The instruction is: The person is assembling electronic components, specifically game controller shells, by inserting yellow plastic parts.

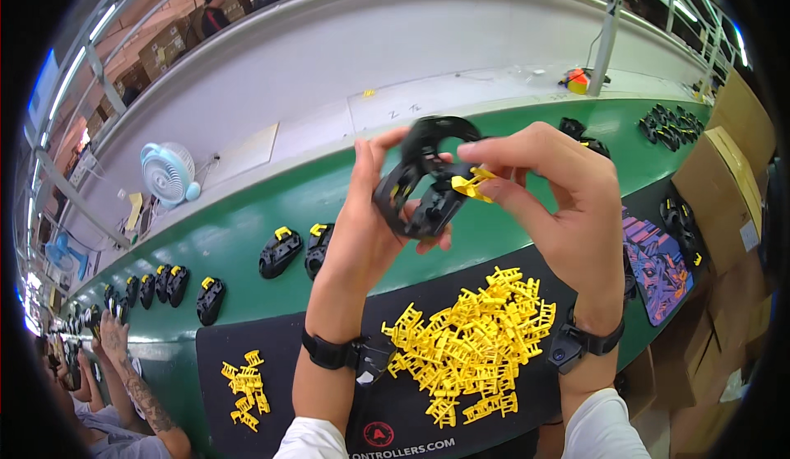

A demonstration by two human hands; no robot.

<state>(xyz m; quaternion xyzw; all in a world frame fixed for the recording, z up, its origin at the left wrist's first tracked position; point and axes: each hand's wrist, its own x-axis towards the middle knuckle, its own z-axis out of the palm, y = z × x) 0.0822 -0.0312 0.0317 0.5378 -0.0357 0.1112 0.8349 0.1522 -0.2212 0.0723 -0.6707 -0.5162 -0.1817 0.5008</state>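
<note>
Raised above the bench, a black plastic housing point(440, 209), shaped like part of a game controller, is slightly blurred. My left hand point(359, 224) grips it from the left side, fingers behind it. Between the thumb and forefinger of my right hand point(568, 200) is a small yellow plastic clip point(471, 186), which meets the housing's right edge; whether it is seated there I cannot tell. Below my hands, a large pile of yellow clips point(477, 336) covers part of a black mat point(288, 344). A smaller group of yellow clips point(247, 389) lies toward the mat's left.
Black housings with yellow clips point(281, 252) line the green bench point(247, 229) to the left. More black housings point(671, 126) stand far right. Cardboard boxes point(720, 183) and a patterned purple mat point(658, 266) are at right. A co-worker's tattooed arm point(144, 393) reaches in at lower left.
</note>
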